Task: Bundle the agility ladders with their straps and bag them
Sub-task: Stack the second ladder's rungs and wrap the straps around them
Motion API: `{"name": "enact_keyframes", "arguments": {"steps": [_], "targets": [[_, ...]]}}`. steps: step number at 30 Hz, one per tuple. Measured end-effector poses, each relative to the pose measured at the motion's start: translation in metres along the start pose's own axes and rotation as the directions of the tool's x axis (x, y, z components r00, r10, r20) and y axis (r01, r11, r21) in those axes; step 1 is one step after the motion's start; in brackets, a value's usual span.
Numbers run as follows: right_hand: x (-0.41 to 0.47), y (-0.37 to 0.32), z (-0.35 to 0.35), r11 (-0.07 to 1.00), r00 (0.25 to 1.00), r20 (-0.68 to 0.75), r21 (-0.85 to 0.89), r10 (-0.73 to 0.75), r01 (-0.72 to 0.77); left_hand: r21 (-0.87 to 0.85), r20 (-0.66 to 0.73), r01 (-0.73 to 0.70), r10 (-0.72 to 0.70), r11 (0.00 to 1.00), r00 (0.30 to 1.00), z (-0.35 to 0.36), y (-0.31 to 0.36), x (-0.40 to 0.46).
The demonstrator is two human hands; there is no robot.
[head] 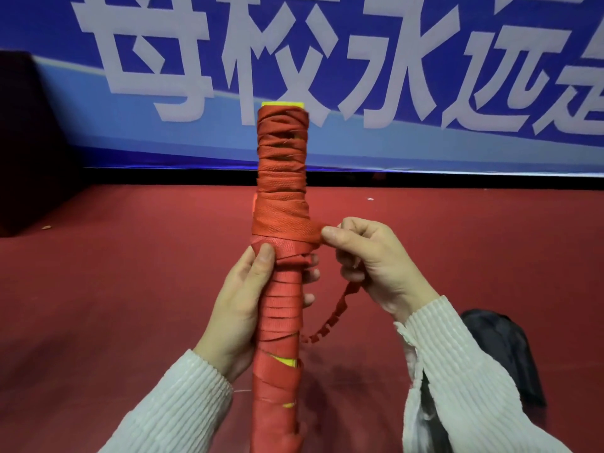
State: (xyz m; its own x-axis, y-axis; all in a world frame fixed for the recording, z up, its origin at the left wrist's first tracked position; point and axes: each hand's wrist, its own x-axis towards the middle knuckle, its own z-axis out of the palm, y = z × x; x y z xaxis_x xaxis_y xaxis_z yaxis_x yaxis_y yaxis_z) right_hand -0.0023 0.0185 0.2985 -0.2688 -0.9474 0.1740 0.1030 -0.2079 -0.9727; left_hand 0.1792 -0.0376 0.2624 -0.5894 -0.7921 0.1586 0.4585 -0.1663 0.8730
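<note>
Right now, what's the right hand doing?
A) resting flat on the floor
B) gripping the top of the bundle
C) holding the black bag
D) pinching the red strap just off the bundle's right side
D: the right hand pinches the red strap where it leaves the upright ladder bundle, while the left hand grips the bundle's middle; the black bag lies untouched on the floor.
</note>
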Motion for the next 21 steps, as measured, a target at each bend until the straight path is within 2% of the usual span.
{"name": "enact_keyframes", "arguments": {"steps": [3,5,6,8,10,12,14,16,19,21], "targets": [[-0.001,0.008,0.008,0.988,0.987,0.157,0.147,0.033,-0.057,-0.145,0.098,0.151,-0.137,0.978,0.986,0.000,-0.001,-0.002],[-0.003,0.010,0.018,0.988,0.984,0.179,0.148,0.014,-0.041,-0.241,0.182,0.274,-0.234,0.931,0.955,0.005,0.002,-0.003],[-0.006,0.009,0.024,0.994,0.990,0.141,0.108,-0.003,-0.013,-0.248,0.183,0.311,-0.271,0.917,0.945,0.008,0.003,-0.003],[-0.007,0.007,0.033,0.996,0.996,-0.041,-0.025,-0.084,0.083,-0.167,0.114,0.332,-0.317,0.928,0.942,0.011,0.002,-0.002],[-0.004,0.010,0.039,0.972,0.959,-0.199,-0.159,-0.203,0.173,-0.119,0.093,0.344,-0.334,0.932,0.938,0.011,-0.001,-0.002],[-0.001,0.014,0.040,0.932,0.932,-0.227,-0.296,-0.283,0.210,-0.151,0.131,0.325,-0.307,0.934,0.943,0.009,-0.006,-0.005],[0.001,0.015,0.034,0.918,0.956,-0.120,-0.333,-0.267,0.215,-0.161,0.104,0.269,-0.255,0.950,0.961,0.002,-0.009,-0.004],[0.000,0.011,0.021,0.943,0.981,0.023,-0.272,-0.192,0.191,-0.181,0.088,0.211,-0.198,0.961,0.976,-0.004,-0.006,0.001],[-0.005,0.003,0.000,0.983,0.985,0.102,-0.102,-0.142,0.152,-0.266,0.096,0.161,-0.140,0.950,0.985,-0.017,0.009,0.009],[-0.009,-0.003,-0.014,0.982,0.988,0.106,-0.139,-0.113,0.128,-0.328,0.111,0.161,-0.131,0.931,0.985,-0.025,0.017,0.014]]}}
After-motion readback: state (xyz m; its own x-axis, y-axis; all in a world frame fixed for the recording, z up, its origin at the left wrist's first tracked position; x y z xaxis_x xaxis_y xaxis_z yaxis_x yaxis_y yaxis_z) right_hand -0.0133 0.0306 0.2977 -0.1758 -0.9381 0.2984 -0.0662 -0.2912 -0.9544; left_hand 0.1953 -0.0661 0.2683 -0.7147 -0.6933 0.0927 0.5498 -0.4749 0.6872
